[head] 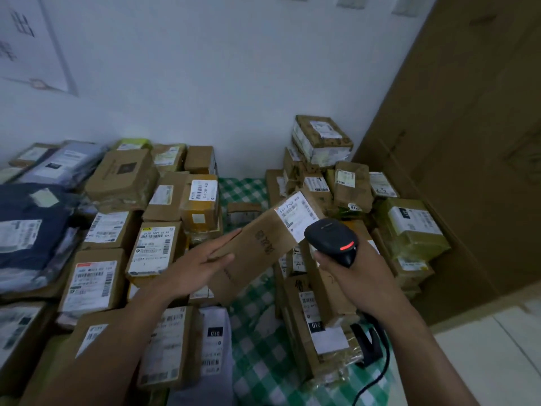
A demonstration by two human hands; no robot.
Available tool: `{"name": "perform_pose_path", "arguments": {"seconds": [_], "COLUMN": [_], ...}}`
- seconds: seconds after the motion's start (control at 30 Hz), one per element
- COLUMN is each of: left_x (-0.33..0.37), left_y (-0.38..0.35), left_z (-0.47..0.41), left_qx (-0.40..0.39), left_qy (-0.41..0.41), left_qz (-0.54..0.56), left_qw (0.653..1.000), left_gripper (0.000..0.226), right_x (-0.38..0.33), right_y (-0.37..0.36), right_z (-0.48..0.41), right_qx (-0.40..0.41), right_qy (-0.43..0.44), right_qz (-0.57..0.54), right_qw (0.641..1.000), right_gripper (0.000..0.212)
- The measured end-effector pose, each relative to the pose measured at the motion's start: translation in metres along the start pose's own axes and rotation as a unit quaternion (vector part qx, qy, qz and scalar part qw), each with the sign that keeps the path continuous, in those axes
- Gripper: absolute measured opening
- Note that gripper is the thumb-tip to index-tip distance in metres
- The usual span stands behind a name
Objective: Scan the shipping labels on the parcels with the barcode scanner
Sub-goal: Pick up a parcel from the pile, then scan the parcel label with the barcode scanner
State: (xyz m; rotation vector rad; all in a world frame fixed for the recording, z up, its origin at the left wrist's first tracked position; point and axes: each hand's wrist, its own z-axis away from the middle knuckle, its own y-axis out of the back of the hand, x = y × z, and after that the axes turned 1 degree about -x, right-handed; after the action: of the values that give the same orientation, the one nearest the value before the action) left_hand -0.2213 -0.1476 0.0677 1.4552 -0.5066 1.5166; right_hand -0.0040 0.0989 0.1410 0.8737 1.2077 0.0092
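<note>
Single head-worn wide-angle view, facing forward and down, close over hands (pixel 263 262)

Parcel sorting room: labelled boxes (pixel 96 279) piled everywhere.

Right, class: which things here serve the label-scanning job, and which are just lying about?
In use: barcode scanner, right hand; held parcel, left hand; its shipping label; surrounding parcels.
Lying about: green checked cloth; wall poster; large cardboard carton.
</note>
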Motion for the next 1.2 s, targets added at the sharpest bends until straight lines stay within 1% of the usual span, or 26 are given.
{"name": "perform_pose_path", "arguments": {"seconds": [0.13,0.2,0.37,0.43,0.53,0.63,0.87,0.9,0.97,1.03,1.13,1.2], "left_x": [-0.003,-0.001,-0.003,-0.007,-0.008,-0.012,-0.008,-0.007,-0.005,0.003,0.027,0.043], "left_y": [0.007,0.007,0.006,0.007,0.005,0.005,0.007,0.006,0.001,-0.010,-0.037,-0.057], "left_z": [0.007,0.010,0.017,0.020,0.025,0.028,0.032,0.032,0.032,0.030,0.016,-0.002], "left_qx": [0.010,0.019,0.040,0.047,0.055,0.053,0.061,0.059,0.049,0.042,0.052,0.047], "left_qy": [0.001,-0.001,-0.002,-0.006,-0.012,-0.007,0.003,0.003,0.010,0.029,0.054,0.075], "left_qz": [-0.015,-0.046,-0.067,-0.089,-0.086,-0.082,-0.084,-0.073,-0.034,0.022,0.133,0.188], "left_qw": [1.000,0.999,0.997,0.995,0.995,0.995,0.995,0.996,0.998,0.998,0.988,0.978], "left_gripper": [0.052,0.051,0.051,0.053,0.054,0.056,0.053,0.053,0.051,0.049,0.045,0.042], "right_x": [-0.006,-0.008,-0.017,-0.019,-0.021,-0.022,-0.022,-0.023,-0.023,-0.019,-0.012,-0.008], "right_y": [0.004,0.003,-0.002,-0.004,-0.006,-0.008,-0.007,-0.006,-0.003,0.004,0.017,0.025], "right_z": [0.002,0.003,0.006,0.006,0.007,0.008,0.007,0.008,0.008,0.006,0.002,0.001], "right_qx": [-0.017,-0.025,-0.056,-0.065,-0.074,-0.075,-0.079,-0.080,-0.074,-0.049,-0.020,-0.010], "right_qy": [0.004,0.004,0.017,0.019,0.021,0.024,0.027,0.026,0.033,0.032,0.018,0.017], "right_qz": [0.018,0.027,0.048,0.047,0.041,0.045,0.047,0.043,0.041,0.026,-0.004,-0.017], "right_qw": [1.000,0.999,0.997,0.997,0.996,0.996,0.995,0.996,0.996,0.998,1.000,1.000], "right_gripper": [0.053,0.054,0.054,0.060,0.067,0.067,0.068,0.065,0.052,0.042,0.046,0.049]}}
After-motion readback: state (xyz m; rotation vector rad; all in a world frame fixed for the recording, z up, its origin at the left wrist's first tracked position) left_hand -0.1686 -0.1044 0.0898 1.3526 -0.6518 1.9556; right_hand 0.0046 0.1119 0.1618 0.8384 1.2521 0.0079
